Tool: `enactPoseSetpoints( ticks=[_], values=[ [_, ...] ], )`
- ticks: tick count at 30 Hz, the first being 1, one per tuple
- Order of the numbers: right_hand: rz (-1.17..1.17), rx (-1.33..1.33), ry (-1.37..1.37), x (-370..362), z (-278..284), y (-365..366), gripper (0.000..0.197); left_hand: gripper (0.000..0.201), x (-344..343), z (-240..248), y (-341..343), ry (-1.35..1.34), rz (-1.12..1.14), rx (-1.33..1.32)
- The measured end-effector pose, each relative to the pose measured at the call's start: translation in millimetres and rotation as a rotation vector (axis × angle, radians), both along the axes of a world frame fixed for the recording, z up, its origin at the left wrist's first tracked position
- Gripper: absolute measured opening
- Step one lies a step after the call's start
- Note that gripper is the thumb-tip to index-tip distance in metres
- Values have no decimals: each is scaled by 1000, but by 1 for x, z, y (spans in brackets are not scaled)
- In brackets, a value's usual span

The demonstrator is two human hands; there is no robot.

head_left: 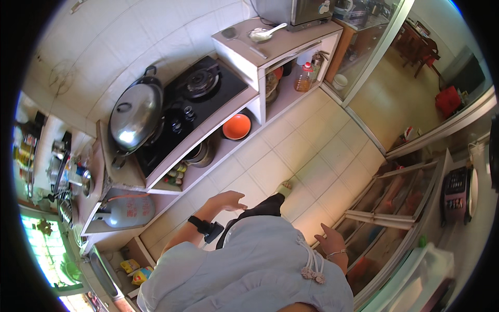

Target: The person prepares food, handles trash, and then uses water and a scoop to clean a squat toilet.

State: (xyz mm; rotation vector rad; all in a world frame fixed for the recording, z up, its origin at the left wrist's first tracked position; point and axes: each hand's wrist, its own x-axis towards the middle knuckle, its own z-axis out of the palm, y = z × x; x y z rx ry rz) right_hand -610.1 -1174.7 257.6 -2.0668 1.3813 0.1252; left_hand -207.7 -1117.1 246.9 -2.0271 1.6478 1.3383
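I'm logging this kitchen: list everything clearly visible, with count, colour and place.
Stove: 1, black, left of centre.
Wok: 1, silver lid, on stove.
Counter: 1, brownish, top centre.
Appliance: 1, grey, on counter.
Spoon: 1, white, resting on dish.
Bottle: 1, amber, below counter.
Bowl: 1, orange, below stove.
Cylinder: 1, grey, lower left.
Phone: 1, dark, far right.
Floor: 1, cream, centre.
Clutter: uncounted, mixed colours, left edge.
Shirt: 1, pale blue, bottom centre.
Left hand: 1, empty, left of centre.
Right hand: 1, empty, lower right.
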Motion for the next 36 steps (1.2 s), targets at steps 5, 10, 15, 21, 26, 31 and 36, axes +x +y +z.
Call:
enactPoseSetpoints(
  ticks=[5,10,15,21,26,31,36],
  values=[
    [-47,122,-46,-3,26,-118,52,57,-39,14,-162,-4,-6,-313],
    [-105,-4,-103,-43,31,-225,52,55,-111,43,-312,38,-222,-310],
    [-158,71,-57,-109,10,-329,54,52,-198,58,-440,141,-396,-418],
    [-167,10,-40,-173,39,-475,54,59,-258,72,-560,174,-351,-341],
    [-223,-51,-154,-231,41,-587,51,58,-285,71,-647,126,-301,-340],
    [-81,-122,-193,-276,24,-692,51,61,-309,63,-752,114,-283,-264],
    [-187,-53,-100,-308,14,-798,51,61,-333,61,-879,106,-367,-258]
  ],
)
